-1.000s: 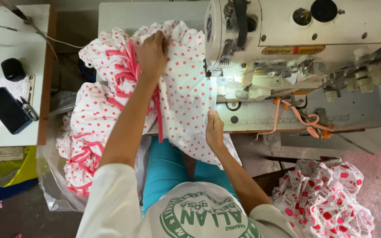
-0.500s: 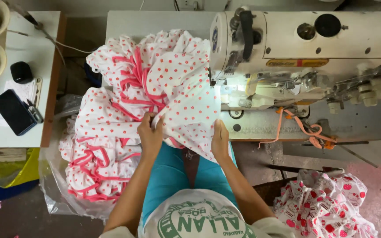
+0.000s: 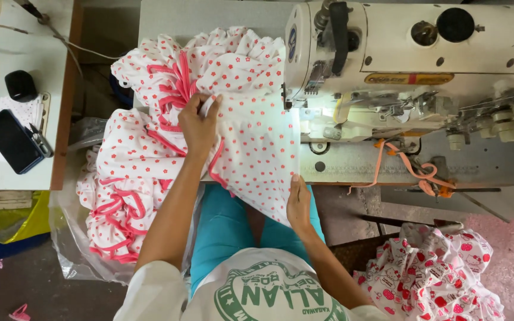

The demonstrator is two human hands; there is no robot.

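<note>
I am seeing the fabric (image 3: pixel 251 148) lying centre on the table (image 3: pixel 168 18), the sewing machine (image 3: pixel 411 65) at three o'clock, a side table (image 3: pixel 37 160) bearing a phone (image 3: pixel 12 141) at nine o'clock, another fabric heap (image 3: pixel 435 273) at five o'clock.

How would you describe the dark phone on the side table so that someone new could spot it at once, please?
Start at the white sewing machine, then look far across to the pale side table beyond the dotted fabric. The phone lies flat near that table's front edge. It is a dark, flat rectangle, unlike the small rounded black case behind it.
</note>
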